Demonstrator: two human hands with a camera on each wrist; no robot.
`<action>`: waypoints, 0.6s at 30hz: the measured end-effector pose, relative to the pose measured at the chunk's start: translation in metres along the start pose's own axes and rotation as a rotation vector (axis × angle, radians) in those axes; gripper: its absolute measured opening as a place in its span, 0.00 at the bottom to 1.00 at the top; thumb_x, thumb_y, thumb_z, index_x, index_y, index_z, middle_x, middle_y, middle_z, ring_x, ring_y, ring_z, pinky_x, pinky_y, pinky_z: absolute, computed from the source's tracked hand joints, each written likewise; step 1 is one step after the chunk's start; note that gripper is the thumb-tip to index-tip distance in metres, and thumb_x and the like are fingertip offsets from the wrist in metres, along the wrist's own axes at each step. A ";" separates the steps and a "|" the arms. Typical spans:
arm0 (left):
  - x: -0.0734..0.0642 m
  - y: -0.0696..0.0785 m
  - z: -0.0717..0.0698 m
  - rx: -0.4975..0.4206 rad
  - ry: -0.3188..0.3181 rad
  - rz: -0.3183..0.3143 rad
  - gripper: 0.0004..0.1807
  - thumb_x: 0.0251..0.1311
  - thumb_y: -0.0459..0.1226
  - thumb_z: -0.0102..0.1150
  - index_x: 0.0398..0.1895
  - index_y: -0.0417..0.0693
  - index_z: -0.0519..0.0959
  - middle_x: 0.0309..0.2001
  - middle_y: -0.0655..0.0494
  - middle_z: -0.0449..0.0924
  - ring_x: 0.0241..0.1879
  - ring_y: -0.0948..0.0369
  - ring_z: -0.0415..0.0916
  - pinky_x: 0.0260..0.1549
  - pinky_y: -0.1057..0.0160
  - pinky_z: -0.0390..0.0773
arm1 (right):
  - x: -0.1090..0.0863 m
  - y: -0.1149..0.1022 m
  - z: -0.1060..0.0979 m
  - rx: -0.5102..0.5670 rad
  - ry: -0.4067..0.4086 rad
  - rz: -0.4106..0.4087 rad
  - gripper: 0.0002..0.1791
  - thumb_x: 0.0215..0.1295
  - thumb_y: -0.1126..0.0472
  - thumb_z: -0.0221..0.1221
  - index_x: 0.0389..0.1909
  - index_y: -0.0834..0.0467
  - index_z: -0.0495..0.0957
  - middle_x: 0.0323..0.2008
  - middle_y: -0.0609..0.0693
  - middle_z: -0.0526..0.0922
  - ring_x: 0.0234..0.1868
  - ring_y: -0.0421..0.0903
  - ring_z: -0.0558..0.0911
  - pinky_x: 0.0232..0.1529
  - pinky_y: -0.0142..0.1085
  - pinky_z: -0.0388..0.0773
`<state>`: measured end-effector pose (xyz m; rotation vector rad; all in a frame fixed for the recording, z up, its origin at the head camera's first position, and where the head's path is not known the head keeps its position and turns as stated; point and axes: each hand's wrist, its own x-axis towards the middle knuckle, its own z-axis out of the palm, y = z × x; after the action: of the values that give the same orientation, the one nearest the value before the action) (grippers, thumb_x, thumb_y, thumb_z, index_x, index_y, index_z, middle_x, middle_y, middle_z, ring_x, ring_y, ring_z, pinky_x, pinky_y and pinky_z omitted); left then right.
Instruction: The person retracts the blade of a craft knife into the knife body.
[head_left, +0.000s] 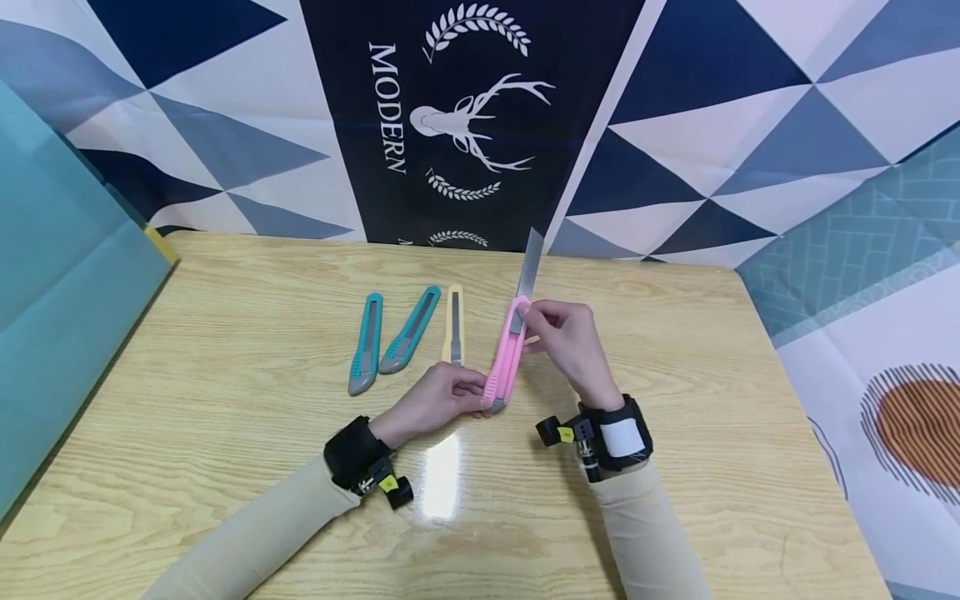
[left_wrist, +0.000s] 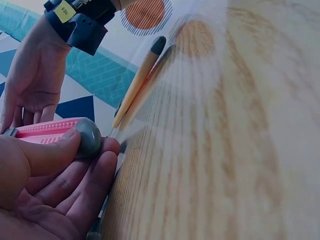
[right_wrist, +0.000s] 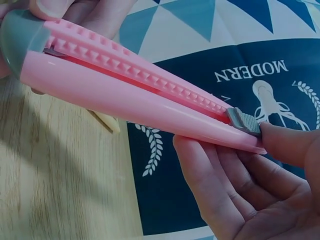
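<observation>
A pink utility knife [head_left: 504, 358] is held in both hands above the table, its long blade [head_left: 530, 262] slid far out past the front end. My left hand [head_left: 442, 396] pinches the grey butt cap [left_wrist: 89, 139] between thumb and fingers. At the front end, my right hand [head_left: 566, 337] grips the handle, its thumb against the grey slider [right_wrist: 244, 122] and fingers beneath. The right wrist view shows the toothed slot running along the handle; the blade beyond is hidden there. Just left of the pink knife lies a yellow utility knife [head_left: 454, 321], its lower end hidden behind my left hand.
Two teal utility knives, one upright [head_left: 367, 346] and one slanted [head_left: 411, 329], lie left of the yellow one on the wooden table [head_left: 247, 400]. A patterned cloth [head_left: 480, 125] hangs behind the far edge. A teal panel [head_left: 67, 292] borders the left side.
</observation>
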<state>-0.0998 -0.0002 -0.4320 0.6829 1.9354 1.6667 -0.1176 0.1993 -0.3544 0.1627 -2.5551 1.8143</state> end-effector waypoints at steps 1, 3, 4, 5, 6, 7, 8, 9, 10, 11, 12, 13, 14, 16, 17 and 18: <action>0.000 -0.001 0.000 0.014 0.004 0.001 0.09 0.58 0.27 0.58 0.42 0.35 0.80 0.32 0.41 0.83 0.33 0.55 0.80 0.36 0.51 0.82 | -0.001 -0.002 0.000 -0.008 -0.001 -0.003 0.12 0.67 0.62 0.55 0.39 0.68 0.80 0.30 0.63 0.81 0.29 0.50 0.82 0.27 0.40 0.84; 0.000 -0.002 0.000 0.036 0.007 0.004 0.08 0.58 0.28 0.59 0.41 0.37 0.81 0.32 0.45 0.83 0.32 0.58 0.80 0.35 0.55 0.83 | -0.003 -0.010 0.001 -0.027 -0.005 -0.015 0.11 0.66 0.65 0.54 0.39 0.70 0.80 0.30 0.65 0.81 0.30 0.52 0.82 0.27 0.41 0.84; 0.000 -0.002 0.000 0.048 0.009 0.004 0.08 0.58 0.28 0.59 0.41 0.38 0.81 0.31 0.46 0.83 0.31 0.59 0.80 0.35 0.57 0.83 | -0.005 -0.014 0.001 -0.035 -0.005 -0.020 0.11 0.66 0.67 0.53 0.39 0.71 0.80 0.30 0.65 0.81 0.29 0.52 0.82 0.28 0.42 0.84; 0.000 -0.002 0.000 0.055 0.011 0.004 0.08 0.57 0.29 0.59 0.40 0.38 0.81 0.31 0.47 0.84 0.31 0.60 0.80 0.34 0.59 0.83 | -0.006 -0.018 0.001 -0.040 -0.006 -0.024 0.10 0.66 0.67 0.53 0.39 0.71 0.79 0.29 0.66 0.81 0.29 0.53 0.82 0.28 0.43 0.84; 0.000 -0.002 0.000 0.062 0.013 0.005 0.08 0.57 0.29 0.59 0.40 0.38 0.81 0.31 0.48 0.84 0.31 0.61 0.80 0.33 0.60 0.83 | -0.007 -0.022 0.002 -0.050 -0.006 -0.030 0.10 0.66 0.68 0.53 0.39 0.72 0.79 0.29 0.66 0.81 0.29 0.54 0.82 0.27 0.43 0.84; 0.000 -0.002 0.000 0.067 0.013 0.007 0.08 0.57 0.29 0.59 0.40 0.38 0.81 0.31 0.48 0.84 0.30 0.61 0.80 0.33 0.61 0.83 | -0.008 -0.025 0.002 -0.062 -0.007 -0.036 0.10 0.66 0.69 0.53 0.39 0.72 0.79 0.29 0.67 0.81 0.28 0.55 0.81 0.27 0.42 0.84; 0.000 -0.002 0.000 0.070 0.013 0.006 0.08 0.57 0.29 0.59 0.40 0.38 0.81 0.31 0.48 0.83 0.30 0.62 0.80 0.33 0.62 0.83 | -0.009 -0.027 0.002 -0.072 -0.008 -0.041 0.10 0.66 0.69 0.53 0.39 0.73 0.79 0.29 0.67 0.81 0.28 0.55 0.81 0.27 0.40 0.84; 0.000 -0.002 0.000 0.072 0.014 0.007 0.08 0.57 0.28 0.59 0.40 0.38 0.81 0.31 0.48 0.83 0.30 0.62 0.80 0.32 0.62 0.83 | -0.009 -0.027 0.003 -0.076 -0.009 -0.045 0.10 0.65 0.69 0.53 0.39 0.73 0.79 0.29 0.67 0.81 0.27 0.55 0.82 0.27 0.39 0.84; 0.000 -0.002 0.000 0.073 0.014 0.006 0.07 0.57 0.28 0.59 0.40 0.38 0.81 0.31 0.48 0.83 0.30 0.62 0.80 0.32 0.62 0.83 | -0.009 -0.027 0.003 -0.082 -0.010 -0.050 0.10 0.65 0.69 0.53 0.40 0.73 0.79 0.29 0.67 0.81 0.27 0.55 0.82 0.26 0.37 0.84; 0.001 -0.003 0.000 0.072 0.015 0.006 0.07 0.57 0.28 0.59 0.39 0.38 0.81 0.31 0.48 0.83 0.30 0.62 0.80 0.33 0.62 0.83 | -0.009 -0.027 0.002 -0.087 -0.011 -0.058 0.10 0.65 0.69 0.53 0.40 0.73 0.79 0.30 0.67 0.81 0.27 0.54 0.82 0.25 0.35 0.84; 0.001 -0.003 0.000 0.072 0.014 0.005 0.07 0.57 0.28 0.59 0.39 0.38 0.81 0.31 0.48 0.83 0.31 0.62 0.80 0.33 0.61 0.83 | -0.009 -0.027 0.002 -0.089 -0.012 -0.065 0.10 0.65 0.69 0.53 0.40 0.73 0.79 0.30 0.67 0.82 0.27 0.54 0.82 0.25 0.33 0.83; 0.001 -0.003 0.000 0.074 0.015 0.005 0.07 0.57 0.28 0.59 0.39 0.38 0.81 0.31 0.48 0.84 0.31 0.62 0.80 0.34 0.60 0.83 | -0.009 -0.026 0.002 -0.089 -0.012 -0.073 0.10 0.65 0.69 0.53 0.40 0.73 0.79 0.31 0.67 0.82 0.26 0.54 0.82 0.25 0.32 0.83; 0.001 -0.003 0.000 0.082 0.017 0.005 0.07 0.57 0.29 0.59 0.39 0.39 0.81 0.31 0.48 0.84 0.31 0.62 0.80 0.35 0.60 0.83 | -0.008 -0.025 0.002 -0.087 -0.012 -0.079 0.10 0.65 0.69 0.53 0.40 0.73 0.79 0.32 0.67 0.82 0.27 0.54 0.82 0.25 0.32 0.83; 0.001 -0.003 0.000 0.091 0.019 0.006 0.07 0.57 0.29 0.59 0.39 0.39 0.81 0.32 0.48 0.84 0.32 0.61 0.80 0.36 0.57 0.82 | -0.008 -0.024 0.001 -0.083 -0.009 -0.086 0.10 0.65 0.69 0.54 0.40 0.72 0.79 0.33 0.66 0.83 0.26 0.53 0.82 0.26 0.34 0.84; 0.001 -0.002 0.000 0.091 0.019 0.005 0.07 0.57 0.29 0.59 0.39 0.38 0.81 0.32 0.47 0.84 0.33 0.60 0.80 0.36 0.56 0.82 | -0.008 -0.023 0.001 -0.083 -0.006 -0.091 0.10 0.65 0.69 0.54 0.40 0.72 0.79 0.33 0.66 0.83 0.26 0.53 0.82 0.27 0.36 0.84; 0.000 0.002 0.000 0.094 0.018 0.008 0.07 0.57 0.28 0.59 0.40 0.37 0.81 0.32 0.45 0.83 0.33 0.59 0.80 0.37 0.55 0.82 | -0.008 -0.023 0.001 -0.084 -0.004 -0.093 0.10 0.65 0.69 0.54 0.41 0.72 0.79 0.33 0.66 0.83 0.26 0.53 0.82 0.28 0.38 0.84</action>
<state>-0.0992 0.0001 -0.4302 0.7137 2.0371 1.5996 -0.1075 0.1919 -0.3335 0.2787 -2.5738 1.6740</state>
